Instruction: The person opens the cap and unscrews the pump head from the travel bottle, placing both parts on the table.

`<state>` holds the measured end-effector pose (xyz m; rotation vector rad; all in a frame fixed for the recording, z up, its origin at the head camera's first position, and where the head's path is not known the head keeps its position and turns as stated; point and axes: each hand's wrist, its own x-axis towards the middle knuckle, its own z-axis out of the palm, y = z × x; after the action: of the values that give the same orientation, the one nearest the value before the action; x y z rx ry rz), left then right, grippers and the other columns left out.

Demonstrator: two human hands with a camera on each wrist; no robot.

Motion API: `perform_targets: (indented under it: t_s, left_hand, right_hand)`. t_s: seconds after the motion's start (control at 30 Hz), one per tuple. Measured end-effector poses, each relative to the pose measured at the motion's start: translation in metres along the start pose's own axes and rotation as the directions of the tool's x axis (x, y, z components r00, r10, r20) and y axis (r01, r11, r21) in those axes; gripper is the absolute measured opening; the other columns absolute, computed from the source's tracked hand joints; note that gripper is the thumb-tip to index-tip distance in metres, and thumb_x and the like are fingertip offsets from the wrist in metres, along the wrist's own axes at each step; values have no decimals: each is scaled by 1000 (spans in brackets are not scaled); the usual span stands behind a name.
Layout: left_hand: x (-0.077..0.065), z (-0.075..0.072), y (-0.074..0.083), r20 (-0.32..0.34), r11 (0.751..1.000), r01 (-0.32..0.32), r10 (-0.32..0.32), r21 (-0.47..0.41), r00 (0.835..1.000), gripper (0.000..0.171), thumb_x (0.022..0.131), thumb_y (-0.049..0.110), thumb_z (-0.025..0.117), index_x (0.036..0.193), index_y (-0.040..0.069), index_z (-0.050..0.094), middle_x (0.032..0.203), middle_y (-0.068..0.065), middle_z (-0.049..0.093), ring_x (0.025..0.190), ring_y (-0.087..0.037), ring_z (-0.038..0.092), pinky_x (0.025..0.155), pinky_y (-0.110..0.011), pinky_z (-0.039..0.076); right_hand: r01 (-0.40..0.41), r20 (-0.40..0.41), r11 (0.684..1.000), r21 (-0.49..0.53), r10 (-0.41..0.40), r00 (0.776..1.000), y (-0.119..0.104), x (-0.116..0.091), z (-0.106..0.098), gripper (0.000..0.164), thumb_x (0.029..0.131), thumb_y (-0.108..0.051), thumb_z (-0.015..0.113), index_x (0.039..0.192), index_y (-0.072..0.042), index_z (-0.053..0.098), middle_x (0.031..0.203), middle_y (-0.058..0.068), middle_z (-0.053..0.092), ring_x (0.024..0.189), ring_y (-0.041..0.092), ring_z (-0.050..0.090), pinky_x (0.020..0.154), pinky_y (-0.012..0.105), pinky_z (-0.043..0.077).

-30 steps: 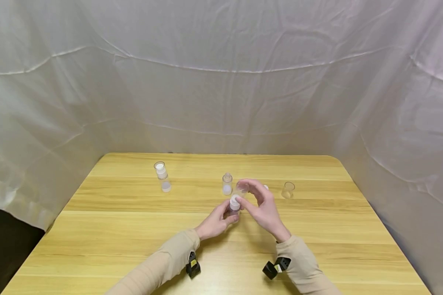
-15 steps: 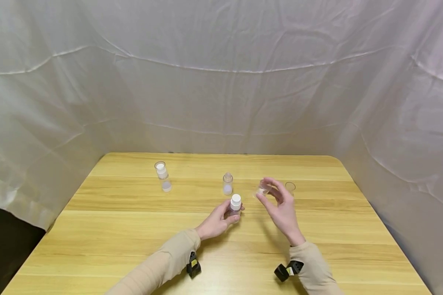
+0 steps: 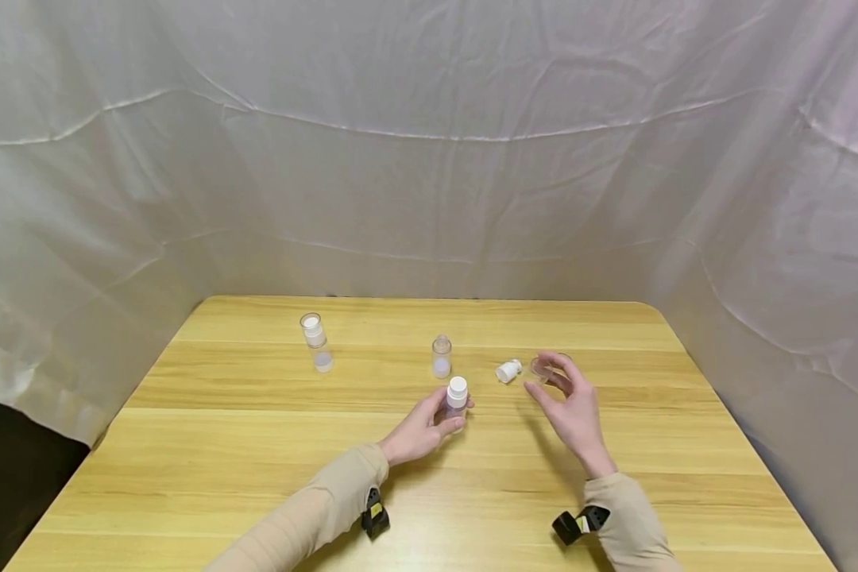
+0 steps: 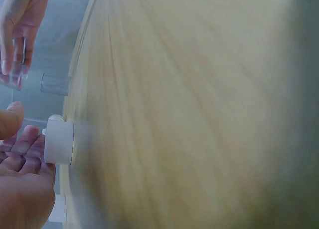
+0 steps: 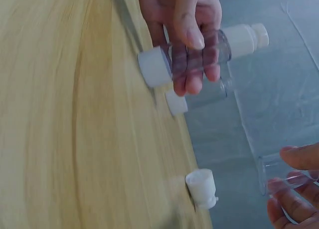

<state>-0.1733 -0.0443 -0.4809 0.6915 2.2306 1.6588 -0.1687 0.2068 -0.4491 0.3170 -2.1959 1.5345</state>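
My left hand point(image 3: 418, 433) holds an upright clear pump bottle point(image 5: 155, 67) with a white base and a bare white pump head point(image 3: 457, 388). Its thumb lies across the front and its fingers pass behind. To the right, my right hand point(image 3: 572, 413) pinches a clear cap point(image 5: 275, 175) between thumb and fingers, above the table. Between the hands a loose white pump head point(image 3: 509, 370) lies on its side. Just behind the held bottle stands a clear bottle point(image 3: 441, 361) without a pump.
At the back left stands a capped pump bottle point(image 3: 315, 342). A second clear cap point(image 4: 55, 84) stands on the wooden table point(image 3: 257, 445), mostly hidden behind my right hand in the head view. Pale cloth point(image 3: 429, 175) hangs around the table's back and sides.
My right hand has moved right with the clear cap, from the top of the held bottle past the loose pump head. The left hand and its bottle have stayed in place.
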Motion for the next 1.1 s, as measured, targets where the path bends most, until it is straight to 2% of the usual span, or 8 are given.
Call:
perform_targets:
  t_s: [0.1, 0.2, 0.33, 0.43, 0.53, 0.7, 0.93, 1.1]
  left_hand:
    - [0, 0, -1, 0, 1000, 0, 0, 3, 1000, 42, 101, 6, 55, 141, -2, 46, 139, -20, 59, 138, -36, 51, 124, -52, 34]
    - [0, 0, 0, 1, 1000, -4, 4, 8, 1000, 42, 101, 7, 55, 141, -2, 46, 139, -20, 59, 138, -37, 51, 124, -53, 34]
    - [0, 0, 0, 2, 1000, -2, 2, 5, 1000, 41, 101, 6, 55, 140, -2, 46, 138, -20, 59, 138, -36, 51, 124, -52, 33]
    - [0, 0, -1, 3, 1000, 1, -1, 5, 1000, 41, 101, 4, 54, 140, -2, 46, 138, -20, 59, 138, -36, 50, 124, -51, 33]
    - [0, 0, 0, 4, 1000, 3, -3, 6, 1000, 41, 100, 4, 54, 140, -2, 46, 138, -20, 60, 139, -36, 50, 125, -51, 33]
    - [0, 0, 0, 6, 1000, 2, -2, 2, 1000, 40, 100, 4, 54, 140, -2, 47, 138, -19, 60, 139, -36, 50, 124, -51, 33]
    - [0, 0, 0, 3, 1000, 4, -4, 10, 1000, 40, 100, 5, 55, 139, -2, 47, 138, -19, 60, 139, -36, 50, 125, -51, 32]
    - [-1, -1, 2, 2, 1000, 4, -4, 15, 1000, 40, 100, 5, 55, 139, -1, 47, 138, -19, 60, 139, -36, 50, 124, -52, 32]
  right_hand:
    - [-18, 16, 999, -43, 19, 1000, 3, 0, -4, 45, 83, 5, 77, 125, 2, 61, 121, 22, 66, 105, 2, 67, 89, 10, 56]
    - [-38, 39, 997, -71, 41, 998, 4, -1, -6, 45, 83, 4, 78, 125, 3, 61, 120, 22, 66, 107, 14, 70, 88, 13, 58]
    - [-59, 77, 991, -120, 68, 995, 6, -2, -9, 45, 83, 6, 77, 125, 4, 61, 121, 21, 67, 110, 33, 70, 89, 24, 61]
    - [-71, 95, 986, -149, 86, 992, 9, -3, -9, 47, 83, 8, 76, 126, 5, 59, 122, 21, 66, 112, 40, 68, 92, 33, 62]
    - [-78, 105, 984, -162, 96, 990, 11, -4, -10, 47, 82, 10, 75, 126, 6, 58, 122, 23, 66, 112, 42, 68, 93, 38, 61]
    - [-79, 117, 981, -178, 101, 988, 14, -4, -11, 46, 81, 12, 74, 124, 7, 58, 123, 26, 66, 112, 43, 68, 95, 37, 61]
    - [-121, 139, 976, -179, 147, 979, 16, -6, -11, 48, 81, 13, 74, 125, 6, 57, 123, 27, 65, 114, 43, 67, 98, 44, 58]
    - [-139, 152, 973, -182, 167, 974, 19, -7, -11, 48, 81, 14, 73, 126, 5, 57, 122, 27, 65, 115, 44, 67, 99, 44, 57]
